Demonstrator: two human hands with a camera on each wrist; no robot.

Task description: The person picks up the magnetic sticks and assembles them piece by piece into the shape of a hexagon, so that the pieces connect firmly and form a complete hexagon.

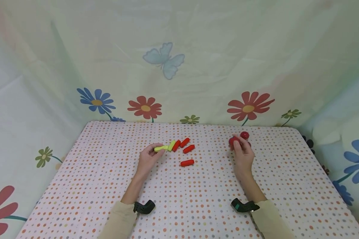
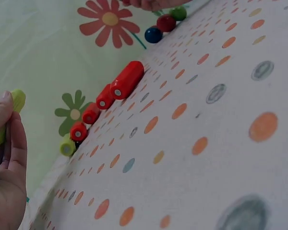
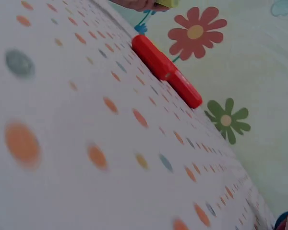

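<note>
My left hand (image 1: 147,160) pinches a yellow-green cylinder (image 1: 160,149) between thumb and fingers. Another yellow-green cylinder (image 1: 172,145) lies just beyond its tip, beside a red cylinder (image 1: 176,145). More red cylinders lie to the right: one at the back (image 1: 184,142), one angled (image 1: 188,148), one nearer me (image 1: 187,163). On the right side of the table, my right hand (image 1: 244,159) pinches a red ball (image 1: 233,142). Behind its fingers sits a dark red ball (image 1: 244,135). The left wrist view shows a blue ball (image 2: 153,34), a red ball (image 2: 166,23) and a green ball (image 2: 178,13) below that hand.
A white dotted cloth (image 1: 209,192) covers the table. Behind it hangs a pale curtain (image 1: 203,73) printed with flowers and a butterfly. Dark straps with small devices sit on the left wrist (image 1: 144,207) and right wrist (image 1: 244,205).
</note>
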